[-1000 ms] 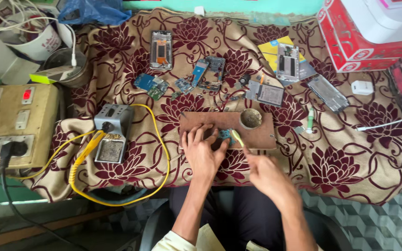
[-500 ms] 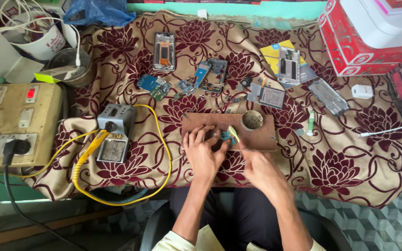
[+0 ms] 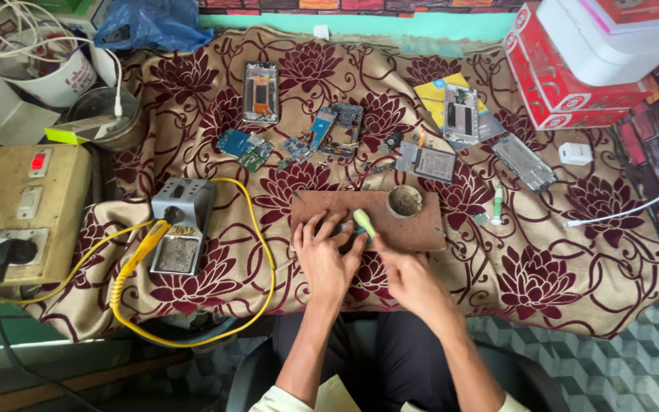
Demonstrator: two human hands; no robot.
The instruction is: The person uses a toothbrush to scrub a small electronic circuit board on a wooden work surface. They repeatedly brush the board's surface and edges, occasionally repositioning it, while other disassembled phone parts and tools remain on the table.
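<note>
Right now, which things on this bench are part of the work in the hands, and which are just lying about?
In use:
left hand pressing a small part, too small to identify, on the brown board
right hand holding the green-handled tool

Lying about:
soldering iron stand
small round tin
phone frame
circuit boards
red boxes
white charger plug

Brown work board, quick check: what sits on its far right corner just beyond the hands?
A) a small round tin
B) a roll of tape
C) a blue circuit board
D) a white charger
A: a small round tin sits on the brown work board, past the right hand, which holds a green-handled tool; the white charger lies off on the cloth.
</note>
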